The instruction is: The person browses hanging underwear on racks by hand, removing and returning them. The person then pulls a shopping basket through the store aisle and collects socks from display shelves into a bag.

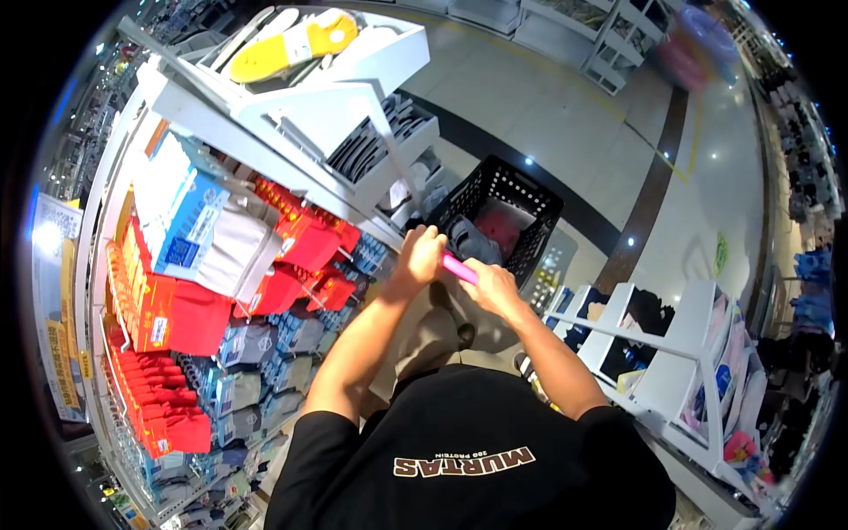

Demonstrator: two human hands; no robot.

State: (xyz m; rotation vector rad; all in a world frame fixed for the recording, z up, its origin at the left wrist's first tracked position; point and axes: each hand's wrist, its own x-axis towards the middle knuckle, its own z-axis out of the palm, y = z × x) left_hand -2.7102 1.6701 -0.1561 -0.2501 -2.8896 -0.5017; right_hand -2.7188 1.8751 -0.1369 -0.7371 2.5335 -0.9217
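My left hand [422,256] is closed around one end of a pink handle bar [458,268]. Fingers of my right hand [492,286] wrap round its other end, a short way to the right. Just beyond both hands stands a black perforated plastic basket [541,212]. Inside it lie a bunched grey item [475,240] and a reddish item in what looks like clear wrapping [500,228]. How the bar joins the basket is hidden by my hands.
At left, a rack holds red packaged garments [205,318] and grey ones [247,343]. A white display with yellow insoles [291,49] stands at upper left. White bins [658,375] are close on the right. Tiled floor [565,124] stretches ahead; a blurred pinkish shape [693,53] is farther off.
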